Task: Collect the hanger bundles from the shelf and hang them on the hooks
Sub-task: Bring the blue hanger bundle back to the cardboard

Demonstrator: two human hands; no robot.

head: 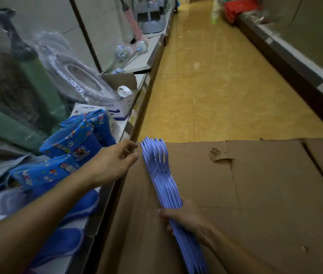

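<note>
Two hands work over a shelf edge and flattened cardboard (255,194). On the shelf (117,186) at left lie blue printed bags (71,147). The left hand (113,161) reaches out above the shelf edge, fingers loose, holding nothing. To its right, the right hand (184,216) grips a lilac hanger bundle (162,175) over the cardboard, hooks pointing away.

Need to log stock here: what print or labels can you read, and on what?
Blue cartoon-print fabric bags: large letters, too blurred to read.
White cardboard box with blue stripe: print too small to read.
Shelf-edge price tags: illegible.
Lilac plastic hanger bundle: no text.
</note>
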